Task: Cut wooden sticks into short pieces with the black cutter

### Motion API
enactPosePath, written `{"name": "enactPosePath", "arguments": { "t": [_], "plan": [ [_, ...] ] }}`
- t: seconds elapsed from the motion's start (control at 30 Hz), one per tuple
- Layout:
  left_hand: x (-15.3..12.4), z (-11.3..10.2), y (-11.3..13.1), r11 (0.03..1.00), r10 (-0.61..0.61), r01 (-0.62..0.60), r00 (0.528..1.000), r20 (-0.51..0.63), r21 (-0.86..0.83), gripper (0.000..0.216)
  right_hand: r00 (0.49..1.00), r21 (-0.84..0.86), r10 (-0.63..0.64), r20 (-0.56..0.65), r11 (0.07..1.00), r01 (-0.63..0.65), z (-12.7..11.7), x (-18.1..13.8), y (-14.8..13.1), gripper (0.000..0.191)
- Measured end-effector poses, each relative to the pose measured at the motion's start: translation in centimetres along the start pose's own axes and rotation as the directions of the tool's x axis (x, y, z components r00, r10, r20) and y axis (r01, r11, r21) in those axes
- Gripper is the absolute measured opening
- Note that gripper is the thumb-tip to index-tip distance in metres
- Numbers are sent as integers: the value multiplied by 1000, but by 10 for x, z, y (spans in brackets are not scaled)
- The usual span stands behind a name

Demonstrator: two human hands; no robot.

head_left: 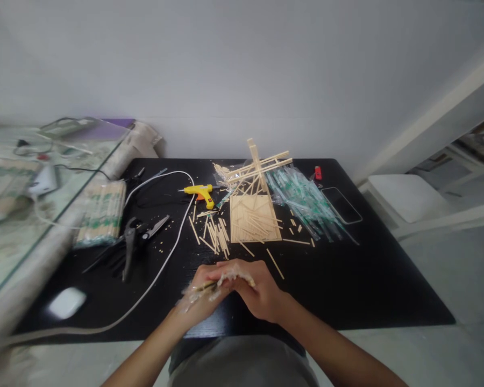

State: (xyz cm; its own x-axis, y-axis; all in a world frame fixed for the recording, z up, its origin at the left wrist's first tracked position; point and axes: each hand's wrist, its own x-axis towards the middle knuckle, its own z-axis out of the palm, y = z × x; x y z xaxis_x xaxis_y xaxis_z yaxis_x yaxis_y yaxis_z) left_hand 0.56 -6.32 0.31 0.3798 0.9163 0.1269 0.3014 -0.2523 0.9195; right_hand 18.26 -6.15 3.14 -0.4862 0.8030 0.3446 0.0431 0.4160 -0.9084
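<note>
In front of my body, at the near side of the black table (326,290), my two hands meet with fingers curled over each other. Crumpled see-through plastic (236,275) is bunched between them, with a light wooden-looking piece showing in it. My left hand (210,301) is closed on the plastic, which trails over its back towards the wrist. My right hand (264,293) is also closed and presses on the bundle from the right. The fingertips are partly hidden. Just beyond lie loose wooden sticks (218,236) and a square wooden panel (255,215) with sticks on it.
A stick frame (258,166) stands behind the panel. Left of it lies a yellow glue gun (201,194); a white cable (161,279) curves across the table. Pliers (129,244) and packed sticks (101,212) lie left, green-white wrappers (302,199) and a phone-like outline (342,204) right.
</note>
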Motion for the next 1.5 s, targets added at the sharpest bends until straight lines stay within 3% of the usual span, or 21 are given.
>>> {"name": "enactPosePath", "arguments": {
  "t": [0.17,0.3,0.43,0.57,0.73,1.03,1.2,1.37,1.5],
  "plan": [
    [1,1,-3,999,43,-42,999,33,-35,38,999,13,-23,-34,1000,24,3,-1,4,34],
    [1,-1,-2,999,-43,42,996,78,16,42,998,7,-58,-34,998,58,3,0,5,32],
    [-3,-2,-7,990,-106,105,994,6,97,40,997,4,-65,-52,998,65,4,-1,8,31],
    [-6,-1,-12,992,-99,96,995,30,87,38,996,7,-68,-65,998,68,8,-3,11,29],
    [-6,-1,-13,982,-113,118,993,-46,145,37,997,-9,-43,-60,999,42,11,-3,15,29],
    [2,1,8,995,-99,100,994,42,-17,31,997,-11,-30,-70,1000,29,12,-6,19,27],
    [-1,2,-1,994,-109,109,992,62,2,33,995,15,-38,-89,999,39,14,-9,23,28],
    [-6,0,-11,971,-193,201,979,-71,131,29,996,30,-25,-89,999,28,16,-6,24,28],
    [-7,-1,-6,985,-173,171,984,36,35,30,995,53,-26,-99,998,32,19,-7,26,29]
  ]
}}
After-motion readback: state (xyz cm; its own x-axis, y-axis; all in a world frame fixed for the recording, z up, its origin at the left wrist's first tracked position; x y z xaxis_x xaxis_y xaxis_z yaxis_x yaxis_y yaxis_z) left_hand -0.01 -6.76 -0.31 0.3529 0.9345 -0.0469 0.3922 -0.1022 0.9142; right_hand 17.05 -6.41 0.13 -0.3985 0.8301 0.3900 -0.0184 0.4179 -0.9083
